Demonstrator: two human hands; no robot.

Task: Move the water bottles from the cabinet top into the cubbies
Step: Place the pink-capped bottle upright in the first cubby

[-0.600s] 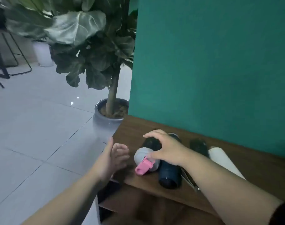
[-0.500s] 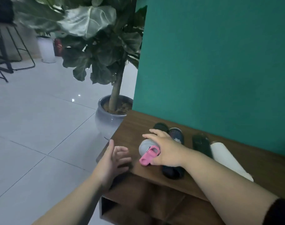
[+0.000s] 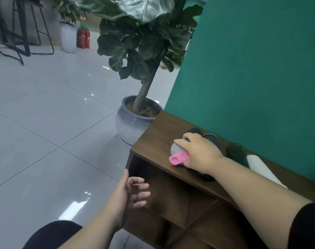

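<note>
Early stage. Right hand [image 3: 199, 151] wrapped around grey bottle [image 3: 177, 149] with pink cap, on cabinet top [image 3: 153, 141]. Left hand [image 3: 129, 194] spread, empty, beside upper cubby [image 3: 171, 191]. Visible cubbies hold nothing. Dark bottles [image 3: 235, 151] and white bottle [image 3: 260, 166] remain on top.

No legible text, label, brand, number or sign in view. Pale markings on the red fire extinguishers [image 3: 83, 37] at far left too small and blurred to read. Bottle surfaces on the cabinet top [image 3: 153, 141] without readable print.
</note>
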